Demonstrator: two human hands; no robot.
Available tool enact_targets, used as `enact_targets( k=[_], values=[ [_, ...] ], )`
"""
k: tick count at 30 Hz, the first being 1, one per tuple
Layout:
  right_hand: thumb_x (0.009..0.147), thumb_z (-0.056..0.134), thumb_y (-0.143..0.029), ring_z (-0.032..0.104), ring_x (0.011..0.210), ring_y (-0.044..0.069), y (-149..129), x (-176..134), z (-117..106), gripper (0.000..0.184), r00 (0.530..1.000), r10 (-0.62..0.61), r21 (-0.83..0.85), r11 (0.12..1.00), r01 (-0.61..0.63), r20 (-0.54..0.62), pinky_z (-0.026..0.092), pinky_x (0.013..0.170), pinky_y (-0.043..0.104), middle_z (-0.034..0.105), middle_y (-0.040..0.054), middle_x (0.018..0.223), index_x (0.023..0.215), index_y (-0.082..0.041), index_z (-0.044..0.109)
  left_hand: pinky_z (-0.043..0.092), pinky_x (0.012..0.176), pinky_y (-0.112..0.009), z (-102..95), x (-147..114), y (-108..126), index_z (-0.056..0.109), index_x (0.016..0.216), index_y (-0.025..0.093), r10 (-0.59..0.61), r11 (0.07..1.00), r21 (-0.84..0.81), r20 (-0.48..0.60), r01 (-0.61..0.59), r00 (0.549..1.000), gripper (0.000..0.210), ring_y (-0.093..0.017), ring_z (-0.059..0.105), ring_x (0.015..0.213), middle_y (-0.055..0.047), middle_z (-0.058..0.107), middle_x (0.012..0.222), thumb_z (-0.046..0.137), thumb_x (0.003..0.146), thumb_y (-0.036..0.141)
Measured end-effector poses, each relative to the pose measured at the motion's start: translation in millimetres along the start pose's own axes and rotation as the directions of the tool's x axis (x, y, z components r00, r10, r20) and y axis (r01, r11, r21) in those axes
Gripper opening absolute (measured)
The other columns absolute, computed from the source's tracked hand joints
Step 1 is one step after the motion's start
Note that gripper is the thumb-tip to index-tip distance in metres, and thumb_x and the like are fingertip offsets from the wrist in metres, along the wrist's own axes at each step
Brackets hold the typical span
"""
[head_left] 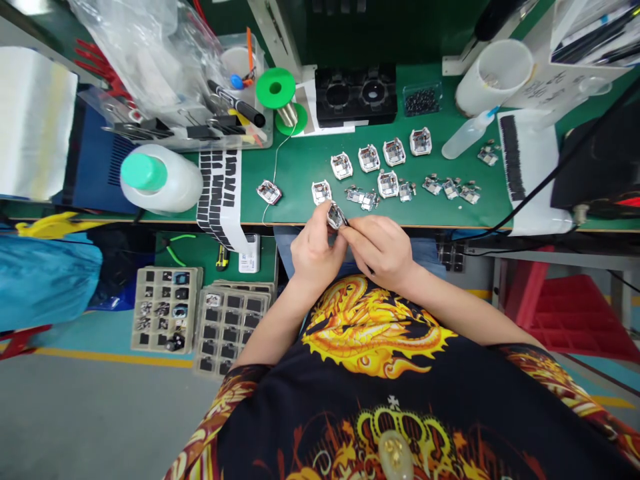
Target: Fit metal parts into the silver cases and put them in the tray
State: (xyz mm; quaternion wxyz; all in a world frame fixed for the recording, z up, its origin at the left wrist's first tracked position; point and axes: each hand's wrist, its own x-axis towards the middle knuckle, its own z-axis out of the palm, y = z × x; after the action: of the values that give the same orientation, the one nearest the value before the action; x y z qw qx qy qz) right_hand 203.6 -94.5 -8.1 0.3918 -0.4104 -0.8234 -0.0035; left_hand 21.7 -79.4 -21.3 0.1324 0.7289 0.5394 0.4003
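Both hands, left hand (316, 250) and right hand (381, 248), pinch one small metal housing (337, 215) at the counter (300, 170) edge. More metal housings (369, 158) lie at twelve o'clock; a green-capped bottle (160, 179) sits at nine o'clock.

A single head-worn camera looks steeply down from above the person's chest, close over both hands, facing the green bench (300, 173) ahead.

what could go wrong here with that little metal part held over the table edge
The part is pinched between left hand and right hand right at the table edge; a slip could drop it to the floor. The solder wire trailing near the loose parts could snag and drag them.
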Motion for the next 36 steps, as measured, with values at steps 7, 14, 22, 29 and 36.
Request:
enact_targets(
  k=[7,14,22,29,36],
  values=[
    [0.107,0.058,-0.015,0.075,0.114,0.026,2,-1,0,0.036,1.0,-0.004,0.003,1.0,0.004,0.022,0.064,0.094,0.044,0.08,0.0106,0.128,0.139,-0.023,0.07,0.068,0.078,-0.025,-2.0,6,6,0.062,0.143,0.028,-0.286,0.892,-0.333,0.106,0.305,0.952,0.05,-0.013,0.079,0.084,0.001,0.079,0.104,0.074,0.094,0.024],
    [0.105,0.062,-0.013,0.075,0.115,0.024,2,-3,0,0.04,1.0,-0.021,0.033,0.999,0.021,-0.022,0.065,0.094,0.041,0.08,0.0103,0.127,0.142,-0.025,0.069,0.067,0.074,-0.026,-1.3,7,0,0.058,0.143,0.03,-0.314,0.816,-0.464,0.146,0.346,0.938,0.05,-0.014,0.078,0.084,0.0,0.078,0.103,0.075,0.095,0.028],
    [0.099,0.067,-0.008,0.077,0.108,0.025,3,-1,-24,0.042,0.995,0.078,0.178,0.982,-0.065,-0.066,0.067,0.09,0.043,0.079,0.0125,0.121,0.138,-0.024,0.07,0.069,0.072,-0.027,-11.9,19,-16,0.055,0.14,0.031,-0.316,0.75,-0.545,0.201,0.374,0.927,0.054,-0.014,0.079,0.082,-0.001,0.077,0.108,0.076,0.091,0.023],
    [0.101,0.067,-0.011,0.078,0.106,0.026,8,-9,-21,0.043,0.986,0.152,0.211,0.968,-0.135,-0.066,0.067,0.088,0.044,0.08,0.0108,0.122,0.139,-0.028,0.072,0.067,0.063,-0.025,-20.0,26,-20,0.053,0.142,0.031,-0.244,0.738,-0.575,0.261,0.353,0.934,0.053,-0.012,0.075,0.073,-0.001,0.076,0.102,0.075,0.094,0.033],
    [0.1,0.07,-0.011,0.08,0.101,0.023,2,3,-24,0.041,0.984,0.15,0.286,0.951,-0.117,-0.095,0.068,0.087,0.042,0.083,0.0085,0.117,0.137,-0.026,0.072,0.066,0.069,-0.028,-20.3,23,-12,0.052,0.143,0.032,-0.218,0.778,-0.525,0.289,0.345,0.932,0.053,-0.014,0.074,0.081,-0.002,0.073,0.105,0.074,0.095,0.035]
  ],
)
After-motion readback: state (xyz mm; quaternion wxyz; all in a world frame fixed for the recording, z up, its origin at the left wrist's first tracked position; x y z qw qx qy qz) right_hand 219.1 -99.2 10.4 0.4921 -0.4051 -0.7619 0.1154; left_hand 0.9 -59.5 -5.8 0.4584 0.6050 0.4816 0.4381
